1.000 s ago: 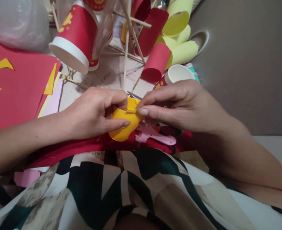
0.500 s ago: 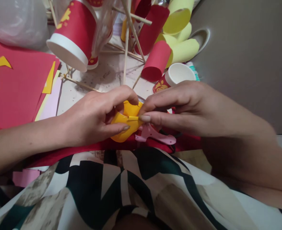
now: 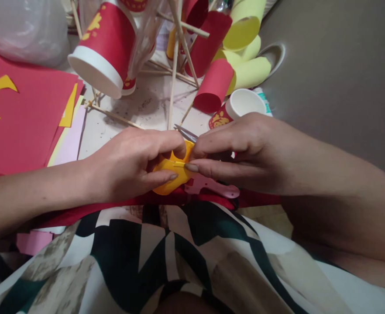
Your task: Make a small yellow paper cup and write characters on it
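Both my hands meet over a small roll of yellow paper (image 3: 168, 176) at the table's near edge. My left hand (image 3: 132, 161) wraps the roll from the left, thumb below and fingers over the top. My right hand (image 3: 245, 150) pinches the roll's overlapping edge with thumb and forefinger. Under my right hand lie pink-handled scissors (image 3: 212, 186); their metal blades (image 3: 185, 132) poke out beyond my fingers.
A frame of wooden sticks (image 3: 174, 69) stands behind, hung with red paper cups (image 3: 102, 48) and red (image 3: 214, 85) and yellow paper tubes (image 3: 249, 72). Red card sheets (image 3: 22, 122) lie at left, a plastic bag (image 3: 22, 28) beyond. A white-mouthed cup (image 3: 241, 104) lies right.
The yellow roll has been turned and squeezed flatter between my hands. My left fingers have closed further over its top and my right pinch has shifted slightly left.
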The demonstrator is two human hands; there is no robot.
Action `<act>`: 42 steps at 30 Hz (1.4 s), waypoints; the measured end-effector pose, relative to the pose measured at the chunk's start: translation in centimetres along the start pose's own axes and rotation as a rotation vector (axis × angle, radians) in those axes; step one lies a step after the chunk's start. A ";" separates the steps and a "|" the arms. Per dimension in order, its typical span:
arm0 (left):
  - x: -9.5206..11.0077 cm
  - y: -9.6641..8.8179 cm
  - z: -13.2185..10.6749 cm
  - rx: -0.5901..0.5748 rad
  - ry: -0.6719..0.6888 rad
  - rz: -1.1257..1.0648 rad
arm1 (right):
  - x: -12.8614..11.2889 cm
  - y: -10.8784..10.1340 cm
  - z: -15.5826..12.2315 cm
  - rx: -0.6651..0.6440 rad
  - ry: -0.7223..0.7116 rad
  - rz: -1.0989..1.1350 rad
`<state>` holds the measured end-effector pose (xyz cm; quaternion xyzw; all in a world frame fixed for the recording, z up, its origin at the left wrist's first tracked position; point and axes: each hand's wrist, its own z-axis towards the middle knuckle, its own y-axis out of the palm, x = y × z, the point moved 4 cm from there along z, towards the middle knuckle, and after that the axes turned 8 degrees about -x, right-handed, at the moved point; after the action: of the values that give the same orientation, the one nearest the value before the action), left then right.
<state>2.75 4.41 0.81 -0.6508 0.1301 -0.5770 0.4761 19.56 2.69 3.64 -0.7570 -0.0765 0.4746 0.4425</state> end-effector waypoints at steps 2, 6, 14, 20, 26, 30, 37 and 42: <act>0.0 -0.1 0.1 -0.003 0.023 0.011 | 0.0 0.1 0.0 0.006 -0.021 -0.036; 0.2 -0.2 0.2 -0.018 0.078 -0.059 | -0.1 0.5 0.1 0.021 -0.059 -0.078; -0.1 -0.7 0.4 0.005 0.049 -0.274 | 0.1 -0.6 -0.7 0.078 0.053 0.164; -0.5 -0.6 0.7 0.016 -0.005 -0.299 | 1.0 -0.5 -0.8 0.096 0.110 0.275; -0.4 -0.7 0.7 -0.012 -0.027 -0.314 | 0.6 0.2 0.0 0.049 0.068 0.224; -0.6 -0.8 0.8 -0.077 -0.033 -0.371 | 0.0 0.4 0.1 0.128 -0.027 -0.046; -1.1 -1.1 0.8 -0.027 -0.057 -0.352 | 0.6 0.4 -0.2 0.208 0.004 0.040; -0.8 -1.4 0.6 0.039 -0.025 -0.229 | 0.7 -0.3 -0.2 0.280 0.028 0.272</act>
<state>2.54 5.99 1.50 -0.6591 0.0376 -0.6218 0.4214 20.18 3.13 3.39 -0.6979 0.0994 0.5254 0.4765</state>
